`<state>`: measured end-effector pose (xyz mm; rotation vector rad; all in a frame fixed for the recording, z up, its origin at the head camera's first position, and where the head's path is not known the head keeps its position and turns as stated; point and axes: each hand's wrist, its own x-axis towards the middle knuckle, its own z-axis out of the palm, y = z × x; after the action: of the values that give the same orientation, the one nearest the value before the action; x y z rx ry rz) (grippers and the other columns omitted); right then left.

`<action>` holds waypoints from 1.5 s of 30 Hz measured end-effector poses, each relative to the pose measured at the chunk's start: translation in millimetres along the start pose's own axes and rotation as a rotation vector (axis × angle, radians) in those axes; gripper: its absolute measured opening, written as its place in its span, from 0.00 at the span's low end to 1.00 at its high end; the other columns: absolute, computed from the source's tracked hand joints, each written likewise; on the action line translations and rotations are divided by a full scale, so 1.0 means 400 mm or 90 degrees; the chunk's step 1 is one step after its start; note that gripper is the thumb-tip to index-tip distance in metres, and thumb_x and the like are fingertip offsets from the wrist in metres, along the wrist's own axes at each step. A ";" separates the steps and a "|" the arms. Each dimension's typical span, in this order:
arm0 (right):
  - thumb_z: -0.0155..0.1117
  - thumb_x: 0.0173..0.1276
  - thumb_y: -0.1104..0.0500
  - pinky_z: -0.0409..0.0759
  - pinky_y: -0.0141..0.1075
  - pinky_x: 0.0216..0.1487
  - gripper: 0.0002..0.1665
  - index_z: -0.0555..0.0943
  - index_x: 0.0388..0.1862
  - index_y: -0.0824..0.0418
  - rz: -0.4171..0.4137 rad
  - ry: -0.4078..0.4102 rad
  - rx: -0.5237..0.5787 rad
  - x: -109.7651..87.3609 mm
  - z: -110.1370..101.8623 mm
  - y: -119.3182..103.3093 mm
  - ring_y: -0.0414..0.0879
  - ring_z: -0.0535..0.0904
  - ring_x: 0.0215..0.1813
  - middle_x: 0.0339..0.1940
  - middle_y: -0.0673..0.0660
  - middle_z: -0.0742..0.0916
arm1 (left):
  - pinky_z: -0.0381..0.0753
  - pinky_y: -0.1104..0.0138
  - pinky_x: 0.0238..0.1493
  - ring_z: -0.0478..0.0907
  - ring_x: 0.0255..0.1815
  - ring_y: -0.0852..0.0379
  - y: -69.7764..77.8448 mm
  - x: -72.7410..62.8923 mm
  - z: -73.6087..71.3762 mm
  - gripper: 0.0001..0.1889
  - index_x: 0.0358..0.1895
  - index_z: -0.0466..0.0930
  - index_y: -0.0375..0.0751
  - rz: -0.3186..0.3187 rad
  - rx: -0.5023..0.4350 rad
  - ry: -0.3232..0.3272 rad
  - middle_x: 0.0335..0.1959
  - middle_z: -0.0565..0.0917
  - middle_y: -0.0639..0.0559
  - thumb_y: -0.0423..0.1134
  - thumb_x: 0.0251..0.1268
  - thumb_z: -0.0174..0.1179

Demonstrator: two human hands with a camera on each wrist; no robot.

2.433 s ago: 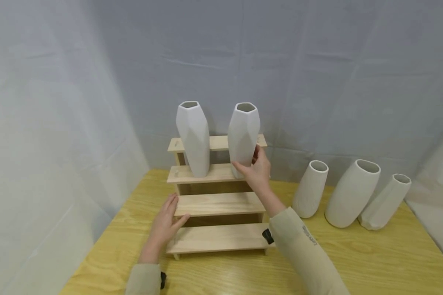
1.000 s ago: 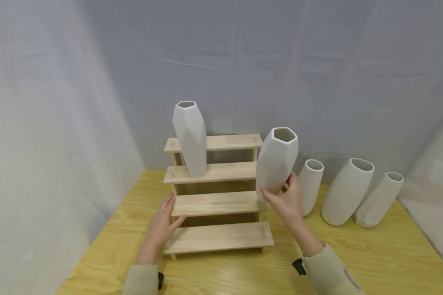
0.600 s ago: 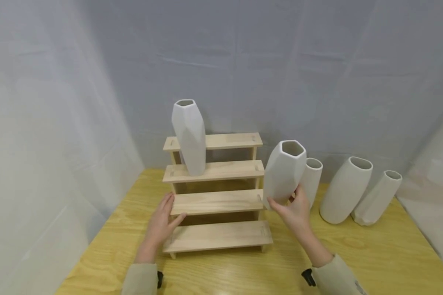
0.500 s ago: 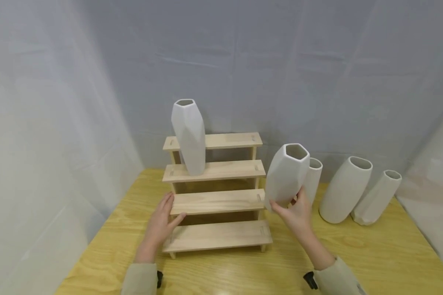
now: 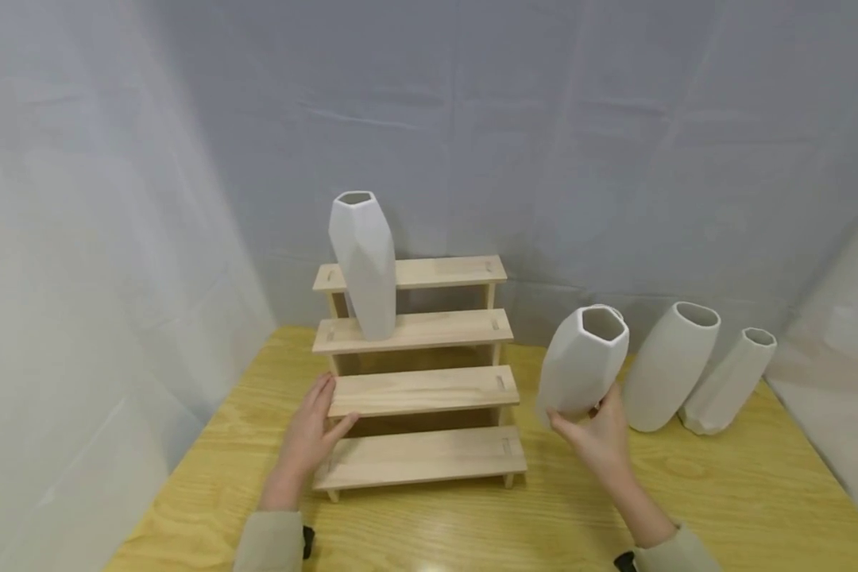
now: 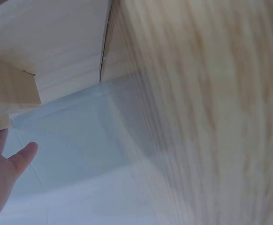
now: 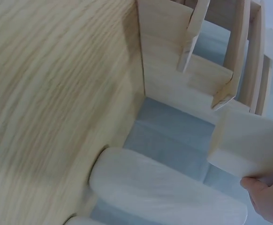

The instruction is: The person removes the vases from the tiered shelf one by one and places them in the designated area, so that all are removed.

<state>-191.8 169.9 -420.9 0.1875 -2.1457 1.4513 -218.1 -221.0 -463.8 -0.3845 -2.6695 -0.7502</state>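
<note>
Right hand [image 5: 600, 441] grips the faceted vase [image 5: 577, 369] low, aloft over the bench [image 5: 701, 500]; left hand [image 5: 309, 435] rests unclenched against the stand [image 5: 422, 391]. Likely stiff, slick, breakable: best cupped round that lower body!

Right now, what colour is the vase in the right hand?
The vase is white, best seen in the head view.

White vases [image 5: 584, 361], pale stand [image 5: 422, 391], yellow grained table [image 5: 429, 532] — backdrop [image 5: 429, 95] perhaps bluish-grey.
</note>
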 end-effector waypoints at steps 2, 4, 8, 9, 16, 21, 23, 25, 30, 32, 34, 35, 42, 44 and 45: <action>0.72 0.39 0.73 0.74 0.35 0.44 0.44 0.60 0.56 0.68 0.008 0.002 -0.013 -0.004 -0.011 0.007 0.50 0.71 0.49 0.50 0.60 0.74 | 0.52 0.50 0.62 0.50 0.65 0.41 -0.002 0.000 -0.001 0.39 0.64 0.52 0.27 -0.002 0.000 -0.002 0.66 0.53 0.37 0.52 0.60 0.53; 0.72 0.39 0.73 0.72 0.29 0.44 0.44 0.60 0.56 0.68 0.018 0.005 -0.023 -0.008 -0.022 0.015 0.48 0.71 0.49 0.49 0.59 0.74 | 0.52 0.49 0.62 0.50 0.65 0.40 -0.003 0.000 -0.002 0.39 0.64 0.52 0.27 -0.001 0.003 -0.003 0.66 0.53 0.37 0.52 0.60 0.53; 0.72 0.38 0.73 0.70 0.23 0.42 0.43 0.62 0.55 0.70 0.041 0.019 -0.038 -0.015 -0.044 0.028 0.46 0.71 0.47 0.48 0.60 0.75 | 0.51 0.49 0.62 0.50 0.65 0.40 -0.003 0.000 -0.004 0.39 0.65 0.51 0.27 -0.003 -0.001 -0.006 0.66 0.52 0.37 0.52 0.60 0.53; 0.72 0.38 0.73 0.70 0.22 0.42 0.42 0.62 0.54 0.71 0.049 0.023 -0.044 -0.017 -0.049 0.031 0.46 0.71 0.46 0.47 0.60 0.75 | 0.51 0.49 0.62 0.49 0.65 0.40 -0.002 0.000 -0.005 0.39 0.65 0.51 0.26 -0.004 -0.003 -0.007 0.66 0.52 0.37 0.52 0.60 0.53; 0.72 0.38 0.69 0.65 0.15 0.36 0.39 0.62 0.49 0.74 0.096 0.052 -0.121 -0.033 -0.091 0.062 0.49 0.71 0.41 0.41 0.65 0.76 | 0.50 0.50 0.63 0.48 0.66 0.42 0.002 -0.001 -0.005 0.40 0.65 0.50 0.28 -0.012 -0.004 -0.022 0.67 0.51 0.38 0.54 0.60 0.52; 0.72 0.37 0.70 0.66 0.17 0.33 0.39 0.63 0.48 0.73 0.091 0.081 -0.159 -0.042 -0.120 0.097 0.36 0.68 0.36 0.39 0.62 0.76 | 0.50 0.50 0.63 0.48 0.66 0.42 0.001 -0.001 -0.004 0.40 0.65 0.50 0.28 -0.015 -0.007 -0.021 0.67 0.51 0.38 0.54 0.60 0.52; 0.73 0.36 0.70 0.65 0.17 0.31 0.38 0.64 0.48 0.72 0.084 0.097 -0.174 -0.043 -0.130 0.109 0.32 0.67 0.34 0.37 0.61 0.76 | 0.51 0.50 0.63 0.49 0.66 0.41 0.000 -0.001 -0.004 0.39 0.65 0.51 0.27 -0.012 -0.006 -0.017 0.67 0.52 0.38 0.53 0.60 0.52; 0.72 0.35 0.70 0.65 0.18 0.30 0.37 0.65 0.46 0.73 0.085 0.109 -0.191 -0.045 -0.140 0.118 0.32 0.67 0.33 0.36 0.62 0.76 | 0.51 0.50 0.63 0.49 0.66 0.41 -0.001 0.000 -0.005 0.39 0.65 0.51 0.27 -0.010 -0.006 -0.016 0.67 0.52 0.38 0.54 0.60 0.52; 0.71 0.36 0.69 0.66 0.26 0.34 0.37 0.64 0.46 0.74 0.121 0.112 -0.214 -0.051 -0.168 0.140 0.49 0.72 0.37 0.36 0.66 0.76 | 0.51 0.50 0.63 0.48 0.66 0.42 0.002 -0.001 -0.007 0.39 0.65 0.50 0.28 -0.010 -0.001 -0.018 0.67 0.52 0.38 0.53 0.60 0.52; 0.71 0.37 0.68 0.68 0.34 0.38 0.39 0.63 0.48 0.75 0.134 0.108 -0.218 -0.054 -0.180 0.152 0.56 0.72 0.41 0.38 0.68 0.76 | 0.51 0.50 0.63 0.48 0.66 0.41 0.004 -0.001 -0.008 0.39 0.65 0.51 0.28 -0.011 -0.001 -0.019 0.67 0.52 0.37 0.53 0.60 0.52; 0.71 0.37 0.68 0.67 0.43 0.41 0.40 0.62 0.49 0.75 0.137 0.107 -0.215 -0.055 -0.191 0.163 0.61 0.71 0.45 0.40 0.71 0.75 | 0.51 0.50 0.63 0.48 0.66 0.41 0.005 -0.001 -0.009 0.39 0.65 0.51 0.28 -0.012 0.000 -0.019 0.67 0.52 0.38 0.54 0.60 0.52; 0.71 0.37 0.68 0.67 0.45 0.43 0.40 0.62 0.49 0.75 0.140 0.106 -0.215 -0.056 -0.197 0.168 0.62 0.71 0.46 0.41 0.71 0.75 | 0.51 0.50 0.63 0.48 0.66 0.41 0.005 -0.001 -0.009 0.39 0.65 0.51 0.28 -0.013 -0.001 -0.019 0.67 0.52 0.38 0.54 0.60 0.52; 0.71 0.38 0.66 0.64 0.55 0.48 0.45 0.58 0.54 0.77 0.180 0.099 -0.217 -0.061 -0.232 0.189 0.67 0.67 0.49 0.44 0.75 0.72 | 0.51 0.50 0.63 0.48 0.66 0.42 0.004 -0.002 -0.007 0.39 0.65 0.51 0.28 -0.014 -0.003 -0.018 0.67 0.52 0.38 0.54 0.60 0.52; 0.71 0.37 0.66 0.64 0.56 0.48 0.47 0.57 0.55 0.78 0.188 0.097 -0.227 -0.062 -0.241 0.195 0.68 0.66 0.49 0.44 0.76 0.71 | 0.50 0.50 0.63 0.48 0.66 0.42 0.004 -0.003 -0.007 0.39 0.65 0.51 0.28 -0.015 -0.005 -0.018 0.67 0.51 0.38 0.54 0.60 0.52; 0.71 0.37 0.66 0.64 0.57 0.48 0.47 0.56 0.55 0.78 0.195 0.095 -0.234 -0.062 -0.246 0.199 0.69 0.66 0.49 0.45 0.76 0.71 | 0.50 0.50 0.63 0.48 0.66 0.42 0.003 -0.003 -0.006 0.40 0.66 0.50 0.29 -0.016 -0.006 -0.019 0.67 0.51 0.38 0.54 0.60 0.52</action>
<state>-167.9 286.0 -471.4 -0.3859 -2.3386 1.1510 -216.1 -221.5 -461.6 -0.3679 -2.7039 -0.7694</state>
